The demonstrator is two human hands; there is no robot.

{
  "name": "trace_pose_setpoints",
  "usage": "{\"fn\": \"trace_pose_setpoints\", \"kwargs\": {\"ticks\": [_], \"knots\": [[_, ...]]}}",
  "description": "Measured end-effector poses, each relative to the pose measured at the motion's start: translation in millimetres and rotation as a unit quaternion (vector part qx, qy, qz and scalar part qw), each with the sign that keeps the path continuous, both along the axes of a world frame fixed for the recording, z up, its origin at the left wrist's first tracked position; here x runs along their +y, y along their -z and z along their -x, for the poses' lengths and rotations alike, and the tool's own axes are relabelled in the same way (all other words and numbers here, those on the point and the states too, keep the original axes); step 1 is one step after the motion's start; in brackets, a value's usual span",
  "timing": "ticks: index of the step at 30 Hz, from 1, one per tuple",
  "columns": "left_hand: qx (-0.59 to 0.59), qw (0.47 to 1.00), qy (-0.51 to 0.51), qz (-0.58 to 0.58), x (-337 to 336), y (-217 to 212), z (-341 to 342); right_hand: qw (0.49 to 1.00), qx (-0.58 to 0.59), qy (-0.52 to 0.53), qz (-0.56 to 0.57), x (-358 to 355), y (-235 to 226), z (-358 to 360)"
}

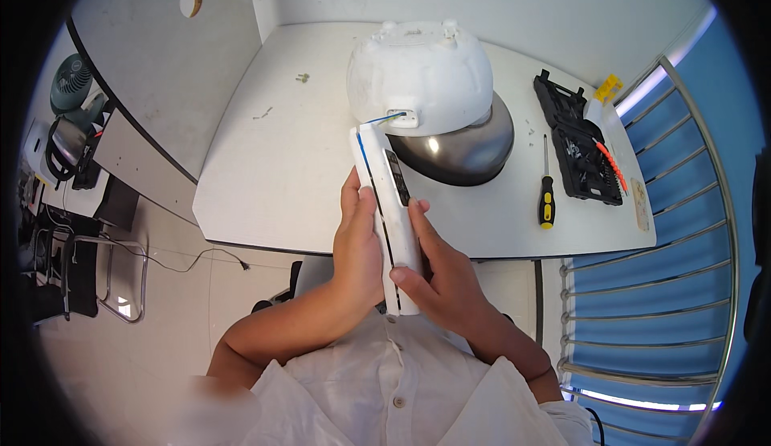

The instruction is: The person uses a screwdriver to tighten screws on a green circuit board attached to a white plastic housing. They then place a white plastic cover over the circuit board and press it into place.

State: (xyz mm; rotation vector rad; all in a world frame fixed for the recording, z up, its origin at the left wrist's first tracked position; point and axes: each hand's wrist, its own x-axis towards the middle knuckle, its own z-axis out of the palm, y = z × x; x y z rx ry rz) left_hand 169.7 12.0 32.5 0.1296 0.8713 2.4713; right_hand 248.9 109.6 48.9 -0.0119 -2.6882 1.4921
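Observation:
Between my hands I hold a long white plastic handle (411, 245) with a dark panel on one face and a lengthwise seam showing blue near its far end. My left hand (353, 241) is closed along its left side. On the other side my right hand (438, 265) grips it, thumb on the near part and fingertips by the panel. A blue wire (377, 120) runs from the handle's far end into a socket in a white rounded appliance body (422, 73). That body lies with small feet upward, over a shiny dark metal bowl (462, 157).
At the right of the white table (281, 181) lie a yellow-black screwdriver (547, 201), an open black tool case (585, 161) and an orange flexible shaft (612, 166). Small screws (302, 77) sit at left. A metal railing (683, 181) stands right; a plug cable (189, 268) trails on the floor.

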Motion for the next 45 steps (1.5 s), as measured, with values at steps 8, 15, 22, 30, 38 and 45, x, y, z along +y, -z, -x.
{"fn": "trace_pose_setpoints", "kwargs": {"ticks": [8, 15, 22, 30, 38, 45], "knots": [[-0.012, 0.998, -0.004, -0.054, -0.2, -3.0, -1.0, 1.000, -0.001, -0.002, -0.023, 0.9, -6.4, 1.3], [0.003, 1.000, -0.013, 0.013, 1.0, -4.3, -3.2, 0.999, 0.016, 0.019, -0.024, -1.6, 0.2, -1.3], [0.123, 0.977, 0.008, 0.174, -15.8, 18.6, 5.0, 0.998, -0.058, -0.017, -0.018, 7.4, 16.5, -2.8], [0.162, 0.961, 0.079, 0.210, -42.0, 24.0, 22.1, 0.989, 0.033, 0.007, 0.141, 22.3, 16.6, 60.6], [0.113, 0.954, 0.200, 0.194, -81.1, 18.5, 49.9, 0.959, 0.221, -0.120, -0.133, 34.0, -1.6, 130.6], [0.176, 0.937, 0.246, 0.178, -94.6, 28.4, 70.8, 0.939, 0.170, -0.189, -0.231, 43.8, -3.8, 155.0]]}}
